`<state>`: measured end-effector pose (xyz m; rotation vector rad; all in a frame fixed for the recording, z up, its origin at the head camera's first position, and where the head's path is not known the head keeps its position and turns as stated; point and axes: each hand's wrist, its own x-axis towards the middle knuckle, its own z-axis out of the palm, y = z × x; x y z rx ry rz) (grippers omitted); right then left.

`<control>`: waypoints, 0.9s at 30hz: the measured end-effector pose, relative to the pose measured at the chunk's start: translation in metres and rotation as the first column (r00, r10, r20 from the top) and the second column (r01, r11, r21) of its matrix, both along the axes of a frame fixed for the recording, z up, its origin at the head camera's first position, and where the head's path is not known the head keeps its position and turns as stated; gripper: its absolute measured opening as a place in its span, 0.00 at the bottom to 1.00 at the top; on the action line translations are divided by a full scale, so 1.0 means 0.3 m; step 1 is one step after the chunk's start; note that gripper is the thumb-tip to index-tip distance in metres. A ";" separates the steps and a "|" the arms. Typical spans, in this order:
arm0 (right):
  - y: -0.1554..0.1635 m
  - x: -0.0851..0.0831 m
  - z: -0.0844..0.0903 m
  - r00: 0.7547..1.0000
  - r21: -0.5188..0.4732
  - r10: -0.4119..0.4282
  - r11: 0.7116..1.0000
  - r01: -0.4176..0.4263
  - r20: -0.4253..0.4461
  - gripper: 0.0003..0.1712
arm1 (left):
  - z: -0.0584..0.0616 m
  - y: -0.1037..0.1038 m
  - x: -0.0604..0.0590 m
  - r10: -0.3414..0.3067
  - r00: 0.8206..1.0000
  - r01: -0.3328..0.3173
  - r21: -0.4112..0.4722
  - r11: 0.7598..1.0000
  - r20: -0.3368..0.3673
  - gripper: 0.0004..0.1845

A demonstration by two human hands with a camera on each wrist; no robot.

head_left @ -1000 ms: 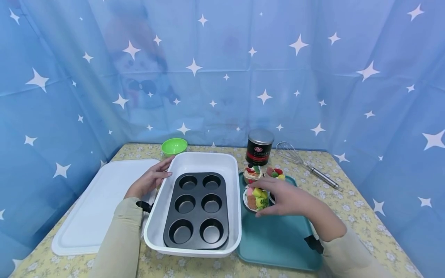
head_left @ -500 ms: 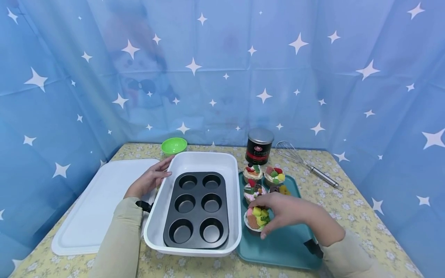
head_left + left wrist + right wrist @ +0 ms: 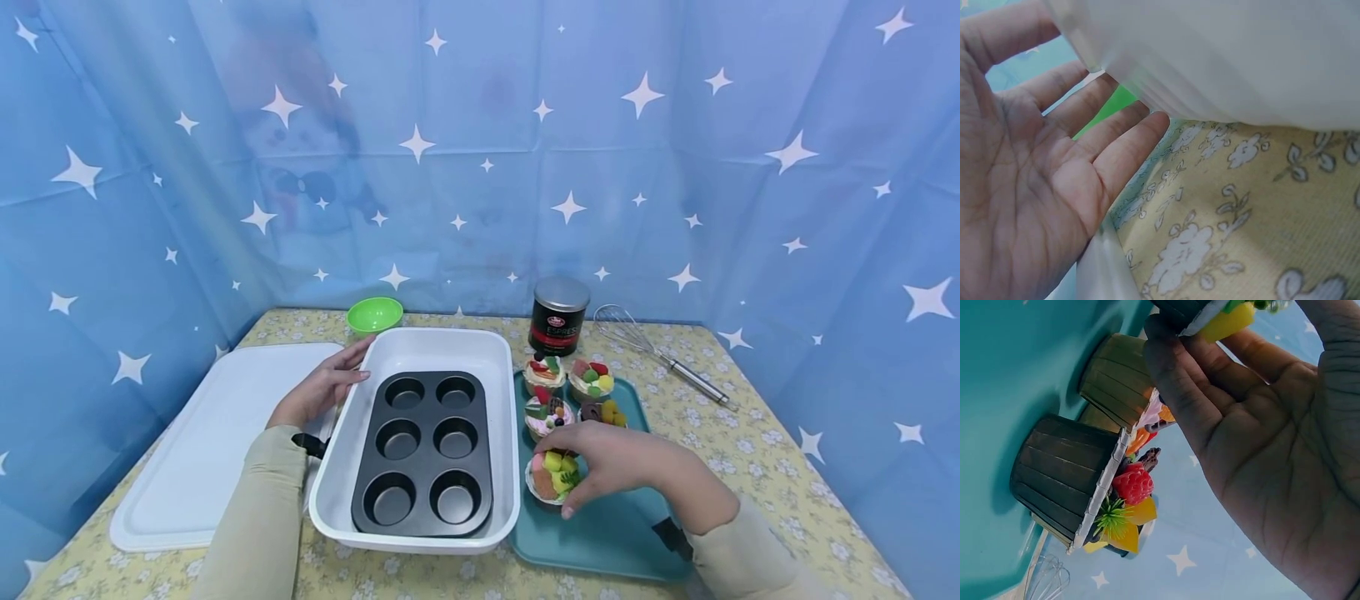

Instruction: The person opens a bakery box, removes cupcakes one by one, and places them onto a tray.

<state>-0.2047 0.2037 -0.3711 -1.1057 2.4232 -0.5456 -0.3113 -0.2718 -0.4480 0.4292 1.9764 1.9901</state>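
My right hand (image 3: 600, 467) grips a fruit-topped cupcake (image 3: 552, 481) over the teal tray (image 3: 615, 533), fingers curled round its top; the right wrist view shows the fingers (image 3: 1191, 394) around that cupcake (image 3: 1216, 315). Three more cupcakes (image 3: 546, 414) stand at the tray's far end, two seen close in the right wrist view (image 3: 1079, 481). A black six-cup muffin pan (image 3: 423, 454) lies inside a white rectangular dish (image 3: 420, 343). My left hand (image 3: 322, 387) rests flat against the dish's left wall, fingers straight (image 3: 1079, 144).
A white lid (image 3: 202, 442) lies flat to the left. At the back stand a green bowl (image 3: 374, 314), a black coffee tin (image 3: 558, 317) and a wire whisk (image 3: 660, 354). A blue star-patterned curtain encloses the floral-clothed table (image 3: 750, 442) on three sides.
My right hand has carried the cupcake from the tray's middle toward me, to the near left part of the tray, uncovering the cupcakes behind. The left hand has stayed put.
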 end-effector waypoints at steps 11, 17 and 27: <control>-0.002 0.002 0.003 0.999 0.016 -0.003 1.000 0.002 0.040 0.41 | -0.001 0.001 0.000 -0.004 1.000 0.003 0.020 1.000 0.013 0.43; 0.002 0.000 -0.003 0.999 0.013 0.002 1.000 -0.002 0.039 0.42 | 0.000 0.002 -0.003 -0.003 1.000 0.002 0.026 1.000 0.019 0.44; -0.006 -0.002 -0.003 0.999 0.032 -0.003 0.999 0.001 0.047 0.44 | -0.004 -0.004 -0.002 -0.011 1.000 0.011 0.017 1.000 0.002 0.43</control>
